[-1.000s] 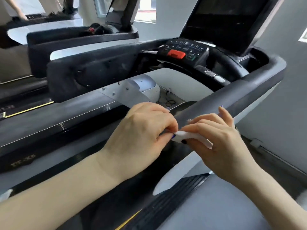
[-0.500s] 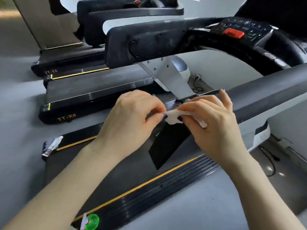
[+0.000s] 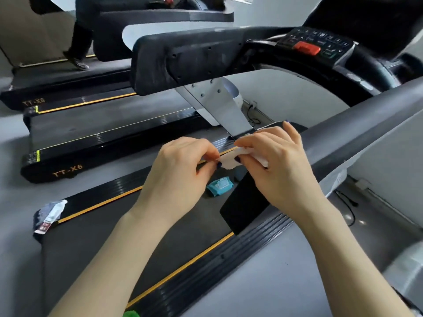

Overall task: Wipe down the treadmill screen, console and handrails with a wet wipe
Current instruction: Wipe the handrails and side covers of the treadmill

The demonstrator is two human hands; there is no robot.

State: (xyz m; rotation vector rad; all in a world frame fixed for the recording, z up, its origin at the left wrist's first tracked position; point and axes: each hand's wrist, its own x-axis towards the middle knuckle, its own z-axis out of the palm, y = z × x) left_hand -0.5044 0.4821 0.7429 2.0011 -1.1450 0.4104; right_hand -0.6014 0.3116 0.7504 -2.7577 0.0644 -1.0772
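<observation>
Both my hands hold a folded white wet wipe [image 3: 231, 159] above the treadmill belt. My left hand [image 3: 180, 177] pinches its left edge between thumb and fingers. My right hand [image 3: 281, 170] grips the wipe's right part with curled fingers. The grey right handrail [image 3: 366, 124] runs diagonally just behind my right hand. The left handrail [image 3: 183, 60] is a dark padded bar farther back. The console [image 3: 320, 45] with its red stop button sits at the upper right; the dark screen [image 3: 366, 12] is only partly in view above it.
A blue wipe packet [image 3: 220, 186] lies on the belt below my hands. A crumpled wrapper [image 3: 49, 216] lies at the belt's left rear corner. More treadmills [image 3: 68, 138] stand to the left, a person's legs [image 3: 79, 42] on the farthest. Cables [image 3: 345, 202] trail on the floor at right.
My view has tilted down and left, so the console moved up and right and the blue wipe packet came into sight. Both hands keep hold of the wipe.
</observation>
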